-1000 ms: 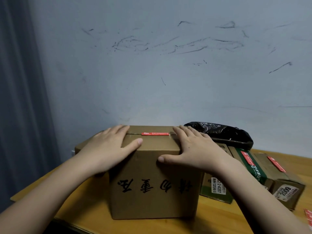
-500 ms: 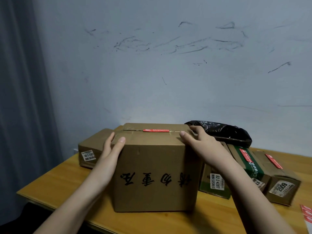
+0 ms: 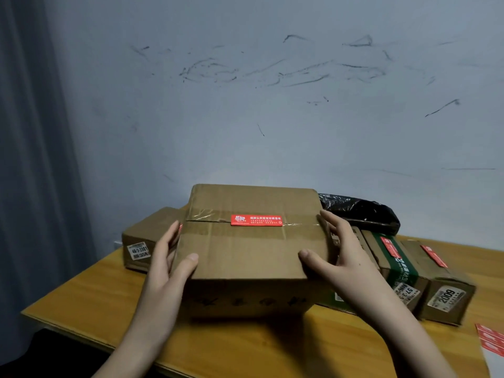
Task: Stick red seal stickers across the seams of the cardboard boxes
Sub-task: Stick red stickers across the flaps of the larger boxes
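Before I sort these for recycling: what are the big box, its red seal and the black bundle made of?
Big box: matte brown corrugated cardboard, creased, glossy clear tape along the seam. Red seal: printed sticker, probably paper or film. Black bundle: shiny crinkled plastic, likely a bag.

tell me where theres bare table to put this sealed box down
Bare wooden table lies left of the left hand, in front of the small labelled box, and along the near edge below the big box. The right side is crowded: sealed boxes, a black bag and the sticker sheet.
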### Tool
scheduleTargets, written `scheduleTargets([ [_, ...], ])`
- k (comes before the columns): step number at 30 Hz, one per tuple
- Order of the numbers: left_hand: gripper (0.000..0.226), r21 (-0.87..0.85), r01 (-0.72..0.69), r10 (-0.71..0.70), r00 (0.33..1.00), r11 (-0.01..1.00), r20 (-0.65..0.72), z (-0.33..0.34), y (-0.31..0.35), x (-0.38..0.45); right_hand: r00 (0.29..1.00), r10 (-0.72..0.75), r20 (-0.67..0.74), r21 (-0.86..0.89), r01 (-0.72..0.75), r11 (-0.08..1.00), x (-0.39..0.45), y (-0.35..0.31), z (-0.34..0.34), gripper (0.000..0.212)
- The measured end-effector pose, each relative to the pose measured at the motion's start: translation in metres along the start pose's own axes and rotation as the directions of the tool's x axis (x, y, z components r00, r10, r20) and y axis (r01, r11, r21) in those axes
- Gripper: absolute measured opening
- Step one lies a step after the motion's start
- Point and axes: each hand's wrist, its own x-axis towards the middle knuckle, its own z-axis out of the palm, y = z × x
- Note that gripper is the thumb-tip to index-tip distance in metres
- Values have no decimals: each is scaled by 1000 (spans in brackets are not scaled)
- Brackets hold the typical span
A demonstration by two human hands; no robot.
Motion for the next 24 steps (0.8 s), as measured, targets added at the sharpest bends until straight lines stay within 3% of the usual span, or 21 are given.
scheduleTargets([
  [4,59,-88,-18,16,1000,996,-22,1,-3,-8,999,11,-33,85,-8,996,-15,8,2,88],
  [8,68,3,-70,70,996,998,-55,2,-9,-10,996,54,-68,190,-41,981,-23,12,4,97],
  [13,49,72,-169,172,985,983,-34,7,-11,-14,985,100,-137,278,-59,959,-23,12,6,83],
  [19,54,37,-195,194,980,980,34,7,-17,-10,967,84,-240,396,19,918,-24,10,11,69],
  [24,55,-44,-165,167,984,985,60,8,-24,-10,941,45,-335,326,71,943,-23,14,19,69],
])
